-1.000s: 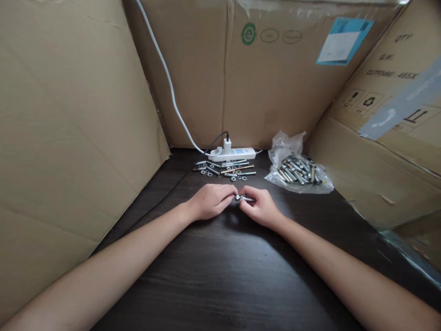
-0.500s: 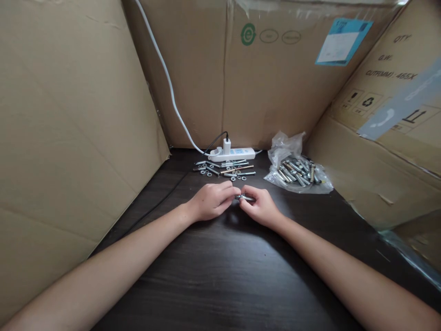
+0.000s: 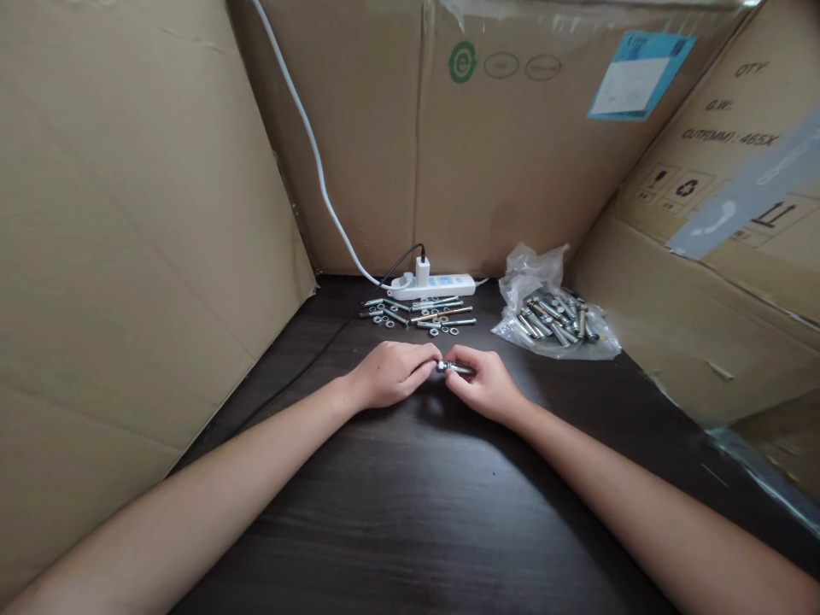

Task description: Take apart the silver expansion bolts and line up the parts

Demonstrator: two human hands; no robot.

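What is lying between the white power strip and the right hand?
The head view shows loose bolts and metal rings there, on the dark table.

A white power strip (image 3: 436,292) sits before a cardboard box (image 3: 500,171), charger (image 3: 422,272) plugged in

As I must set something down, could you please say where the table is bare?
The dark brown table is bare between the forearms, nearer than the left hand and right hand. Beyond them, loose metal bolts, silver washers, the white plastic power strip and clear plastic bag crowd it.
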